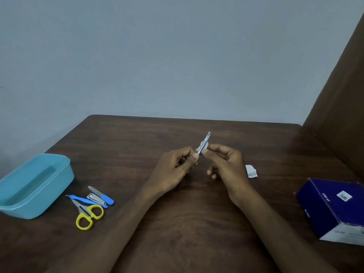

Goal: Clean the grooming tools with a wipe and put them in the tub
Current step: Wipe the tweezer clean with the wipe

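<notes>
Above the middle of the brown table, my left hand (177, 164) and my right hand (224, 164) pinch a small silvery wipe sachet (204, 143) between thumbs and forefingers, its top end pointing up and away. A light blue tub (59, 174) stands open at the left edge. Beside it lie yellow-handled scissors (88, 214), a metal nail clipper (94, 198), a nail file with a blue handle (102, 195) and a thin blue-handled tool (86, 200).
A torn white scrap (251, 171) lies just right of my right hand. A dark blue box (334, 209) sits near the table's right edge. A brown panel (342, 95) rises at the right, and a grey wall stands behind the table.
</notes>
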`<state>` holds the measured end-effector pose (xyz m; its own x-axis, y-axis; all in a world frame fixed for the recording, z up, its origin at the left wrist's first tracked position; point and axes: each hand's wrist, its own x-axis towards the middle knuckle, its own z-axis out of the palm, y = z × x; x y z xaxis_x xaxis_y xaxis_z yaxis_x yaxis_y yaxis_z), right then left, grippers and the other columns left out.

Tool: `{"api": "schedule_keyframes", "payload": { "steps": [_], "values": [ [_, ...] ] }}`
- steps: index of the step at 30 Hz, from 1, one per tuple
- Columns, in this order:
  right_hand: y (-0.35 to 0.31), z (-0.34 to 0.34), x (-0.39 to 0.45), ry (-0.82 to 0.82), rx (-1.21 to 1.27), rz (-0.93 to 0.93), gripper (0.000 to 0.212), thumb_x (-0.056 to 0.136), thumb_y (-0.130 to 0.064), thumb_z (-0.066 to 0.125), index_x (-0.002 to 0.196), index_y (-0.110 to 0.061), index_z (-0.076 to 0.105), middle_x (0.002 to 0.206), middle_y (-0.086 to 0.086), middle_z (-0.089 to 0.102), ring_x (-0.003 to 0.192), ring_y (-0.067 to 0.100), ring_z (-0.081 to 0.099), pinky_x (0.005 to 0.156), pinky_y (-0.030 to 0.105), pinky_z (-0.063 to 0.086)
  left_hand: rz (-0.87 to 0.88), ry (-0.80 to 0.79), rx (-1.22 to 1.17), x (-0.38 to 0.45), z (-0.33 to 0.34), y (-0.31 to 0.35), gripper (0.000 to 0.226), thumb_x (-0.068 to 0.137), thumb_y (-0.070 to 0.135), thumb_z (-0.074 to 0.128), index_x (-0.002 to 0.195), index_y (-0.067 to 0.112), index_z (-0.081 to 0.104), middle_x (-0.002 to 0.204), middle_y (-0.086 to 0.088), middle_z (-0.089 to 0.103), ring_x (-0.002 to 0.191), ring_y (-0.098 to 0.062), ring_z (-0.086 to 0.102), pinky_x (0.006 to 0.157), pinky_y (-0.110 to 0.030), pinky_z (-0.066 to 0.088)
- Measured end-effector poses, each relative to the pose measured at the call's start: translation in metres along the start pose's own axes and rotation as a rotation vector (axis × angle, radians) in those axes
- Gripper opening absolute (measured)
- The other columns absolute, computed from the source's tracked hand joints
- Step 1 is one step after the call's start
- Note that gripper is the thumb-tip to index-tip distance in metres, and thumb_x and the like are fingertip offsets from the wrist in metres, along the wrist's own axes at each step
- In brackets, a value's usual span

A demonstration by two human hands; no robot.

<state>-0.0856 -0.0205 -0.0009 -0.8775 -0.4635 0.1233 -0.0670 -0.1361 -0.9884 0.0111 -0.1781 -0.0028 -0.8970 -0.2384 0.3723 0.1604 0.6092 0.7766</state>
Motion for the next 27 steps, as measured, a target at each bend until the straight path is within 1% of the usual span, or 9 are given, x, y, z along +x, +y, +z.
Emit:
{"api": "schedule_keyframes", "payload": {
  "steps": [4,7,12,16,18,20,22,25,27],
  "values": [
    [-0.003,0.0008,0.0005,-0.018,0.092,0.017,0.009,0.096,-0.012,0.074,0.1,-0.017,0.079,0.088,-0.002,0.079,0.048,0.011,0.057,0.043,0.022,0.04,-0.005,-0.014,0.018,-0.0002,0.001,-0.0022,0.03,0.11,0.031,0.06,0.083,0.021,0.066,0.074,0.003,0.067,0.069,-0.02,0.066,0.068,-0.029,0.049],
    [-0.0036,-0.0011,0.0036,-0.005,0.126,0.036,0.007,0.097,-0.015,0.074,0.096,-0.02,0.079,0.087,-0.003,0.077,0.049,0.01,0.058,0.043,0.022,0.039,-0.014,-0.025,0.013,-0.0009,0.0022,-0.0003,0.031,0.11,0.033,0.06,0.082,0.021,0.066,0.074,0.003,0.068,0.066,-0.014,0.065,0.067,-0.024,0.048],
    [-0.0011,0.001,0.0002,-0.099,-0.014,-0.023,0.008,0.096,-0.017,0.076,0.092,-0.017,0.081,0.082,0.001,0.077,0.053,0.014,0.057,0.044,0.023,0.039,-0.007,0.01,0.013,0.0014,0.0008,0.0008,0.036,0.11,0.038,0.059,0.08,0.019,0.064,0.073,-0.001,0.067,0.069,-0.022,0.068,0.066,-0.032,0.05],
    [0.0017,0.001,0.001,-0.08,-0.077,-0.052,0.012,0.097,-0.022,0.076,0.089,-0.013,0.08,0.085,0.001,0.079,0.055,0.016,0.058,0.045,0.025,0.04,0.01,0.096,0.027,0.0018,0.0055,-0.0015,0.038,0.104,0.038,0.07,0.074,0.015,0.065,0.068,-0.003,0.066,0.063,-0.021,0.062,0.059,-0.032,0.045],
    [0.0028,0.0014,0.0009,-0.083,-0.111,-0.06,0.014,0.098,-0.022,0.076,0.087,-0.014,0.078,0.083,-0.001,0.078,0.055,0.015,0.058,0.046,0.025,0.04,0.01,0.144,0.036,0.0025,0.0065,-0.003,0.036,0.1,0.034,0.076,0.071,0.015,0.064,0.065,-0.001,0.065,0.058,-0.014,0.058,0.056,-0.029,0.044],
    [0.0026,0.002,0.0003,-0.086,-0.087,-0.062,0.014,0.099,-0.023,0.075,0.092,-0.013,0.079,0.084,0.0,0.079,0.053,0.014,0.058,0.046,0.025,0.041,-0.001,0.153,0.038,0.0016,0.0062,-0.003,0.03,0.096,0.034,0.08,0.072,0.02,0.069,0.067,0.007,0.069,0.06,-0.007,0.061,0.058,-0.026,0.046],
    [0.0015,0.0017,0.0001,-0.059,-0.04,-0.059,0.014,0.101,-0.024,0.072,0.101,-0.012,0.079,0.094,0.001,0.082,0.052,0.014,0.057,0.045,0.025,0.041,-0.031,0.136,0.02,0.0004,0.0053,-0.0015,0.02,0.092,0.039,0.083,0.08,0.025,0.076,0.076,0.011,0.075,0.066,-0.006,0.068,0.062,-0.022,0.052],
    [0.0017,-0.0014,0.0013,0.027,-0.087,-0.081,0.01,0.101,-0.024,0.073,0.099,-0.018,0.08,0.09,-0.001,0.082,0.049,0.014,0.056,0.045,0.025,0.041,-0.118,0.188,-0.041,-0.0011,0.0037,0.0019,0.026,0.094,0.054,0.076,0.086,0.03,0.079,0.074,0.017,0.074,0.062,0.0,0.064,0.061,-0.019,0.05],
    [0.0037,-0.0037,0.002,0.028,-0.173,-0.105,0.009,0.098,-0.03,0.076,0.096,-0.023,0.081,0.086,-0.002,0.081,0.048,0.014,0.056,0.046,0.026,0.041,-0.166,0.227,-0.113,0.0001,0.0024,0.0014,0.028,0.099,0.053,0.07,0.091,0.028,0.08,0.067,0.016,0.069,0.054,0.0,0.059,0.056,-0.023,0.048]
  ]
}}
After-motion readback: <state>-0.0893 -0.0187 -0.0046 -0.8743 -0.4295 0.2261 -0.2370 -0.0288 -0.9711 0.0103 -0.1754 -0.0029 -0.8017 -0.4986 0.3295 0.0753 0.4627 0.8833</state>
